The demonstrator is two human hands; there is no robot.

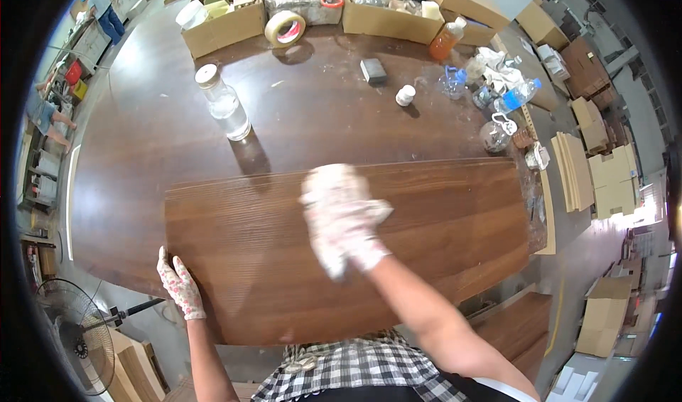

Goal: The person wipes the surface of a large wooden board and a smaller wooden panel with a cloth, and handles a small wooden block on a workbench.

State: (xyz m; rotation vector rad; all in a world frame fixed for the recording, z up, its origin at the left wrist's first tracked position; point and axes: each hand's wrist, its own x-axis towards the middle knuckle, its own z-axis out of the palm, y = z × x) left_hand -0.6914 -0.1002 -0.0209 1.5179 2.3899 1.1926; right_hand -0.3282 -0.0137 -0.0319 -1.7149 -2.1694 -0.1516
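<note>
Board [447, 224] lies flat at the near side of the table [320, 125], its long axis running left to right across the person's front, so the bare wood stretches out both ways from the right hand [352, 224], which is over the middle and a bit toward the far long edge. That hand's kinda blurry, but it looks like it's gripping a bunched white rag [331, 260] against the wood. Left hand [182, 288] is way closer to the left short end, fingers loose and straight-ish along that edge, not clenched.
</note>
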